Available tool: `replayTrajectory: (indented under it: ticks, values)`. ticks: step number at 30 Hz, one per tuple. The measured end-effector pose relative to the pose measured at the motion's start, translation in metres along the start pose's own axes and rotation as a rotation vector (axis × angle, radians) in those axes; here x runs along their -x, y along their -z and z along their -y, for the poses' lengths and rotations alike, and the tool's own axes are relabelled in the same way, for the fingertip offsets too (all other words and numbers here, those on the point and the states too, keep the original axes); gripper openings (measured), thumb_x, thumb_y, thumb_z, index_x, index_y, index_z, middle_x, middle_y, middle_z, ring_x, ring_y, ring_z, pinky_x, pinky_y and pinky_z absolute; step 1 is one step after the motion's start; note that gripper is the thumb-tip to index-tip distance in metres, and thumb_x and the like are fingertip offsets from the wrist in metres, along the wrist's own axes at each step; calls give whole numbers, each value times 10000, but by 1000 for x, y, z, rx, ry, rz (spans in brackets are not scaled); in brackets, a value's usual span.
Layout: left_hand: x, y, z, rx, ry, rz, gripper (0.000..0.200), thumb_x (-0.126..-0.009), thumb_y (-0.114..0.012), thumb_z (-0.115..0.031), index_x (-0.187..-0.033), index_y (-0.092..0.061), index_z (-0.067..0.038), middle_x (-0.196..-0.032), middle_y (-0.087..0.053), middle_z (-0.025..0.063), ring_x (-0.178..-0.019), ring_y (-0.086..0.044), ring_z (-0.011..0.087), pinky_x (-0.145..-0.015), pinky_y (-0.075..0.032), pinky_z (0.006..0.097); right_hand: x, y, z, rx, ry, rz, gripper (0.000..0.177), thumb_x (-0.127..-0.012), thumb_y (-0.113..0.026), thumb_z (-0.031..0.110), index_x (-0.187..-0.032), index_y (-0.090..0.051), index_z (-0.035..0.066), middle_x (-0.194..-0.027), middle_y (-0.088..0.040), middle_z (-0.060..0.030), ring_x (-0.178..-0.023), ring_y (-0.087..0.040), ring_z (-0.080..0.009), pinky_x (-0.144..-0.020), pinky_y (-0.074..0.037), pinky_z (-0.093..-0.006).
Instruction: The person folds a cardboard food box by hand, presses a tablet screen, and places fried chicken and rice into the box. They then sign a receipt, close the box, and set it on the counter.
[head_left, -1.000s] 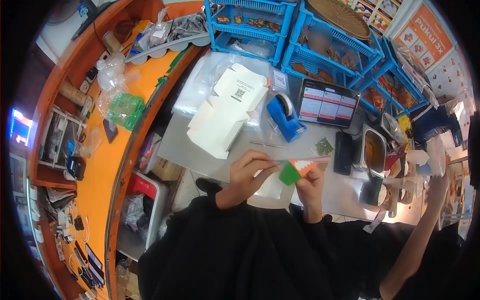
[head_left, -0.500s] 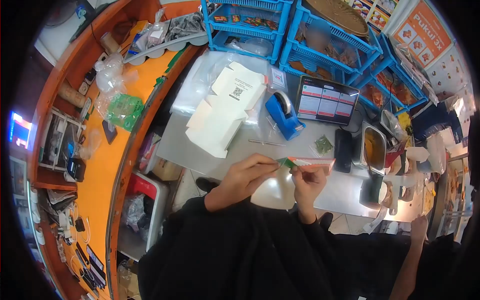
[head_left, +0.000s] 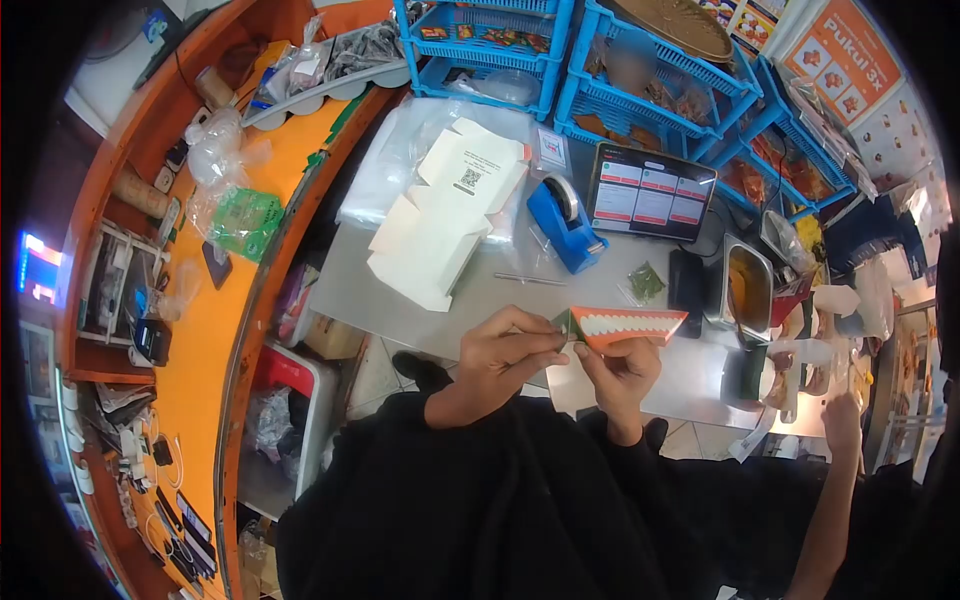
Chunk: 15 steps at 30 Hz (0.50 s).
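An orange, green and white printed piece of card is held between my hands over the near edge of the metal table. My right hand pinches it from below near its green end. At that green left end, the fingertips of my left hand are pressed together on its corner. Beyond my hands lie an unfolded white carton with a printed code, a thin metallic stick and a blue tape dispenser.
Behind stand a tablet and blue crates. A dark phone, a green packet and a metal food tray lie right. An orange counter runs along the left. A co-worker's arm reaches in at right.
The card has turned, showing more of its orange and white face. The pale sheet-like shape beneath it no longer shows. The co-worker's hand has moved slightly up.
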<state>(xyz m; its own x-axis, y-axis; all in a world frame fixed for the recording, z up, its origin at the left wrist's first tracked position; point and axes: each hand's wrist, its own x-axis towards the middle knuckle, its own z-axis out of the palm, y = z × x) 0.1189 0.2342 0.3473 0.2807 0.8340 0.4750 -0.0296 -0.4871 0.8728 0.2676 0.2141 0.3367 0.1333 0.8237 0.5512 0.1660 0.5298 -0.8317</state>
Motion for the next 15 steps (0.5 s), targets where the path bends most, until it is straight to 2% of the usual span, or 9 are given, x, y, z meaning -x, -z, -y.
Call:
replayTrajectory:
  ticks: [2,6,8,10,12,15]
  values:
    - [1,-3,2,10,-27,-104,162,-645,-623,2,-807,-612,0,-783,-526,69,-724,-543,152,-637,-437,234,3,-3,-4,-127,-32,-102,167,-590,-646,-72,-648,-503,-9,-710,-581,-82,-651,-547,-104,-564,-419,-202]
    - [2,-3,4,-11,-24,-150,172,-646,-620,6,-818,-611,4,-787,-532,73,-721,-544,151,-630,-436,229,2,-5,-10,-184,-57,-187,167,-603,-618,-84,-676,-481,-22,-765,-571,-106,-671,-540,-109,-595,-432,-220]
    - [2,-3,3,-37,9,-84,176,-647,-618,11,-823,-609,9,-793,-534,76,-724,-546,152,-635,-435,223,1,-8,-9,-189,-71,-161,163,-609,-617,-85,-676,-483,-20,-768,-569,-105,-671,-539,-107,-593,-432,-217]
    - [2,-3,5,-36,2,-105,172,-647,-618,11,-819,-609,9,-792,-534,76,-723,-546,151,-632,-435,221,-1,-9,-8,-196,-84,-135,159,-616,-615,-87,-677,-486,-18,-771,-568,-104,-672,-537,-105,-591,-431,-215]
    - [2,-3,6,-33,-3,-124,168,-647,-618,11,-815,-610,9,-791,-534,75,-721,-546,151,-629,-434,220,-4,-7,-5,-287,-222,-56,159,-630,-623,-79,-670,-485,-11,-737,-570,-92,-647,-533,-93,-563,-431,-203]
    - [2,-2,7,-9,-3,-159,155,-650,-616,11,-805,-612,8,-794,-533,75,-715,-546,150,-618,-433,219,-3,-1,-5,-272,-279,24,163,-635,-634,-68,-673,-487,-7,-701,-573,-84,-624,-537,-87,-534,-432,-198]
